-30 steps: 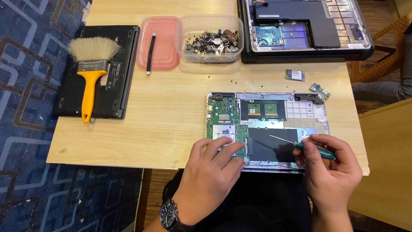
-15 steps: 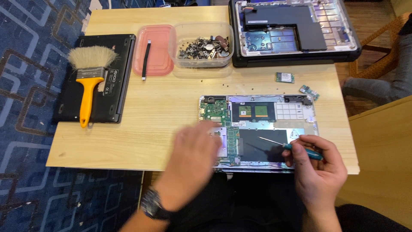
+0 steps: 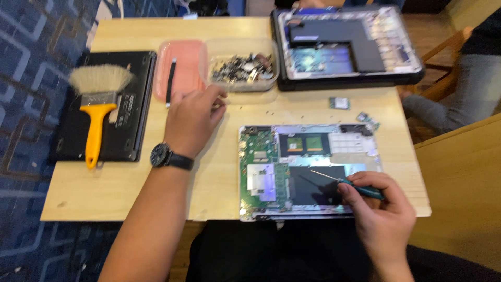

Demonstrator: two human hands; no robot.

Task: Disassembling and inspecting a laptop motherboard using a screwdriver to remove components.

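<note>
An opened laptop base (image 3: 258, 151) with a green circuit board lies at the table's near edge. My right hand (image 3: 381, 214) holds a teal-handled screwdriver (image 3: 360, 189) with its thin tip over the dark panel in the middle of the base. My left hand (image 3: 193, 120), with a black wristwatch (image 3: 169, 156) on the wrist, is stretched out to the far side. Its fingertips are bunched together at the rim of a clear tub (image 3: 242, 70) full of small screws and parts. Blur hides whether they pinch anything.
A pink lid (image 3: 182, 65) with a black stick (image 3: 170, 82) lies left of the tub. A yellow-handled brush (image 3: 96, 104) rests on a closed black laptop (image 3: 133, 99). Another opened laptop (image 3: 344, 47) sits at the back right, two small chips (image 3: 339, 103) beside it. A seated person's leg (image 3: 454, 89) is at right.
My left hand left the opened laptop base and swung up and to the left to the clear tub. My right hand kept the screwdriver in about the same place.
</note>
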